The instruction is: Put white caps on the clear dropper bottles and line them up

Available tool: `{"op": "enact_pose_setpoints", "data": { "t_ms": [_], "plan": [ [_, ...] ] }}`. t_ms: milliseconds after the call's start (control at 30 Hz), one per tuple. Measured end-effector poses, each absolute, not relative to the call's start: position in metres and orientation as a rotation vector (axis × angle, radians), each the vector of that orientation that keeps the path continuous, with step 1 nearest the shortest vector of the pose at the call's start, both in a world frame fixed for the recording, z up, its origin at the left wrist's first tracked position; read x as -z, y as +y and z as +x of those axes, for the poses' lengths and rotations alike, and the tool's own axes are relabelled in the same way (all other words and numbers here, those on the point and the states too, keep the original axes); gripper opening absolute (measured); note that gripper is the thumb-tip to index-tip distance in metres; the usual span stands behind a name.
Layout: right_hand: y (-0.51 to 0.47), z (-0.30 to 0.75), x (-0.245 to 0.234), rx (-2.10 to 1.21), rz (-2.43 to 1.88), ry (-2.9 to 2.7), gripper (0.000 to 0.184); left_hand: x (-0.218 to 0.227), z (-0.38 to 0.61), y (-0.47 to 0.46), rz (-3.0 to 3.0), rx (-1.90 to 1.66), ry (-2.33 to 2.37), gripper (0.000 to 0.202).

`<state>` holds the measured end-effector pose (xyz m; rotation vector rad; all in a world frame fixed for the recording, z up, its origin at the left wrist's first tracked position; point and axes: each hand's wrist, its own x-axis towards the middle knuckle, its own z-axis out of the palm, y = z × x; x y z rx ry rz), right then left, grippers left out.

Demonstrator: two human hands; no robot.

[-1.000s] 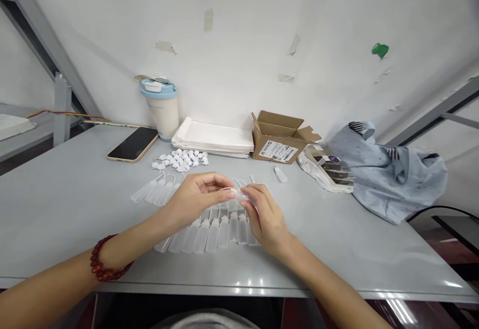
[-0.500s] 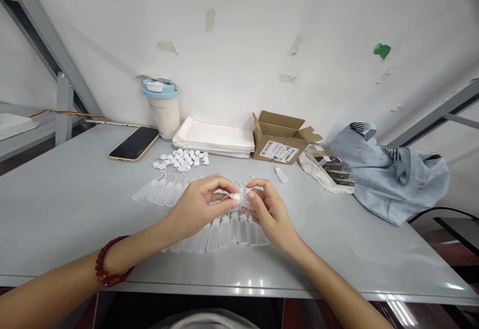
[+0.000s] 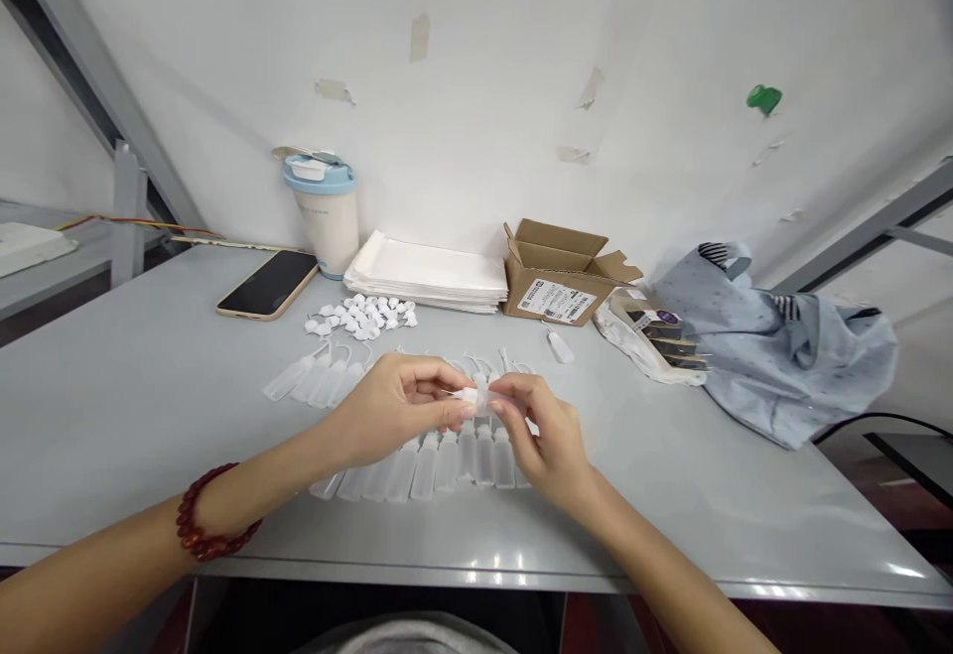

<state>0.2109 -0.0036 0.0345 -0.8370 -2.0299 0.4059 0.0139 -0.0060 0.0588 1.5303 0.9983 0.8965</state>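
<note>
Above the table, a small translucent squeeze bottle (image 3: 482, 398) with a white cap piece (image 3: 465, 395) is held between my two hands. My left hand (image 3: 398, 401) pinches at the white cap end, thumb and forefinger pressed near it. The bottle's body end is gripped by the thumb and fingers of my right hand (image 3: 543, 431), which partly hide it. Below and around my hands lie several like bottles in a front row (image 3: 424, 467) and a back row (image 3: 317, 381). A pile of small white caps (image 3: 361, 315) rests behind the back row.
Along the wall stand a cup with a blue lid (image 3: 328, 222), a stack of white paper envelopes (image 3: 428, 277) and an open cardboard box (image 3: 558, 282). A phone (image 3: 269, 284) lies left. One bottle (image 3: 560, 346) lies apart. A plastic packet (image 3: 662, 341) and blue cloth (image 3: 781, 346) are right.
My left fingers have closed in against the cap, and my right fingers have shifted their hold on the bottle. The bottles on the table stay put.
</note>
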Motion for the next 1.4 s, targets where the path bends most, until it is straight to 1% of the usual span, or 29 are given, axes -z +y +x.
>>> {"op": "enact_pose_setpoints", "data": {
  "t_ms": [100, 200, 267, 367, 433, 500, 633, 700, 767, 933, 1000, 1167, 1300, 1400],
  "plan": [
    [-0.003, 0.212, -0.038, -0.799, -0.967, -1.964, 0.013, -0.057, 0.016, -0.009, 1.932, -0.997, 0.921, 0.012],
    [0.0, 0.212, -0.039, -1.053, -1.059, -1.912, 0.019, -0.054, 0.02, -0.012, 2.209, -1.054, 0.841, 0.012],
    [0.001, 0.211, -0.039, -1.179, -1.082, -1.856, 0.022, -0.054, 0.021, -0.013, 2.193, -1.055, 0.864, 0.011],
    [0.0, 0.211, -0.04, -1.285, -1.043, -1.751, 0.025, -0.056, 0.021, -0.013, 1.936, -1.029, 0.959, 0.01],
    [-0.001, 0.212, -0.042, -1.183, -1.01, -1.769, 0.024, -0.058, 0.02, -0.011, 1.681, -0.994, 1.008, 0.013],
    [-0.001, 0.214, -0.043, -0.967, -1.004, -1.856, 0.022, -0.06, 0.017, -0.008, 1.479, -0.969, 1.023, 0.019],
    [0.001, 0.216, -0.044, -0.545, -0.921, -2.0, 0.016, -0.063, 0.012, -0.002, 1.325, -0.905, 0.991, 0.02],
    [0.002, 0.216, -0.044, -0.423, -0.868, -2.017, 0.015, -0.062, 0.011, 0.0, 1.296, -0.864, 0.976, 0.018],
    [0.003, 0.217, -0.042, -0.447, -0.889, -2.0, 0.014, -0.06, 0.011, 0.0, 1.305, -0.859, 0.97, 0.017],
    [0.003, 0.217, -0.041, -0.931, -1.047, -1.826, 0.029, -0.057, 0.016, -0.007, 1.473, -0.933, 1.033, 0.017],
    [0.003, 0.217, -0.042, -1.023, -1.034, -1.776, 0.03, -0.057, 0.017, -0.009, 1.508, -0.955, 1.049, 0.017],
    [0.002, 0.215, -0.041, -0.942, -0.928, -1.783, 0.018, -0.06, 0.015, -0.005, 1.476, -0.918, 1.015, 0.021],
    [0.002, 0.216, -0.037, -0.776, -0.827, -1.834, 0.016, -0.061, 0.012, 0.0, 1.383, -0.841, 0.954, 0.027],
    [0.002, 0.218, -0.037, -0.662, -0.785, -1.875, 0.017, -0.062, 0.011, -0.001, 1.47, -0.779, 0.948, 0.031]
  ]
}}
